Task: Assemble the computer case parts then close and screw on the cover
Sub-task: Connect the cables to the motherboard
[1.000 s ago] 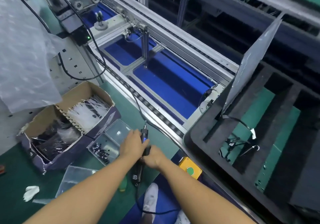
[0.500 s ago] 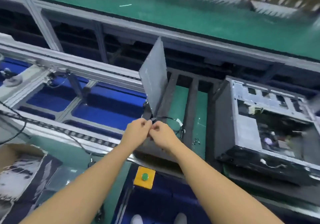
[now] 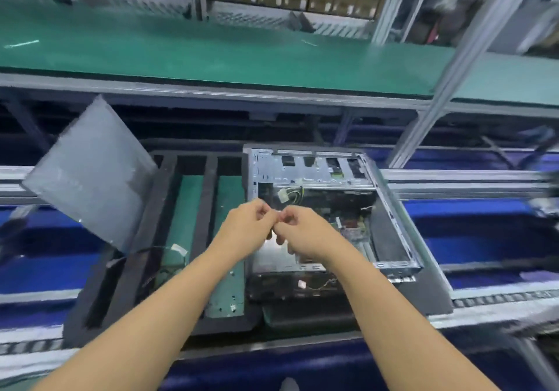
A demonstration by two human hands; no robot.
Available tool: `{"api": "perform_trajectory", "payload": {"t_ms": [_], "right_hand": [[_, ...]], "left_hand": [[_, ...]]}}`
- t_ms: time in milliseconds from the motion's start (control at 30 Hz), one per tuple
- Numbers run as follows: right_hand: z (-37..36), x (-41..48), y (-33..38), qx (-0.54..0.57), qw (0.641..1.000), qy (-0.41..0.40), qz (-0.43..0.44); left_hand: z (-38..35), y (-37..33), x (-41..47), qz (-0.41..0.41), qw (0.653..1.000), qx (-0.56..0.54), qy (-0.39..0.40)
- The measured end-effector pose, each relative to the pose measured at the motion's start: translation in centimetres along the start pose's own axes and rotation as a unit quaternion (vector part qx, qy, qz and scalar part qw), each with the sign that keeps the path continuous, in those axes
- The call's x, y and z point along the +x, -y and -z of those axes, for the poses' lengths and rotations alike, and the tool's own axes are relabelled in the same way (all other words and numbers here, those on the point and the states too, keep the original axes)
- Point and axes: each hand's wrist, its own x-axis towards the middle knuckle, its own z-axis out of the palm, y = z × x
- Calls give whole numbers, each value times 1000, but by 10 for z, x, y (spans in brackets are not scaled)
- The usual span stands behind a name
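Two hands, left hand and right hand, meet fingertip to fingertip with fingers curled tight. I cannot tell if they pinch anything. The open computer case lies on a black foam tray — cover panel leaning tilted, left. Forearms reach forward over the case.

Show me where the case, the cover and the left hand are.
case [image 3: 308,173]: head view, its far metal wall
cover [image 3: 90,173]: head view, middle of the panel
left hand [image 3: 242,230]: head view, back of the hand
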Motion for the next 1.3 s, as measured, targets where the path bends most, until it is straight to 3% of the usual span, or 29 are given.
{"api": "perform_trajectory", "payload": {"t_ms": [200,367,433,600,767,900,1100,1300], "right_hand": [[66,33,-69,-28,1000,2,0],[86,59,-113,-89,996,18,-23],[91,64,-128,-107,992,63,-24],[97,61,-137,-105,954,277,38],[101,51,-135,-2,943,330,34],[97,51,-138,-68,915,391,77],[85,55,-144,-88,926,359,78],[90,57,-149,6,932,357,68]], "left_hand": [[-64,-20,42,-21,998,59,-10],[-89,-10,59,-71,974,216,-18],[-95,-6,67,-99,962,255,-8],[-108,4,86,-153,948,270,69],[-119,15,92,-189,920,338,58],[-124,13,101,-179,894,405,68],[-128,12,110,-174,885,424,81],[-128,9,113,-157,907,380,95]]}}
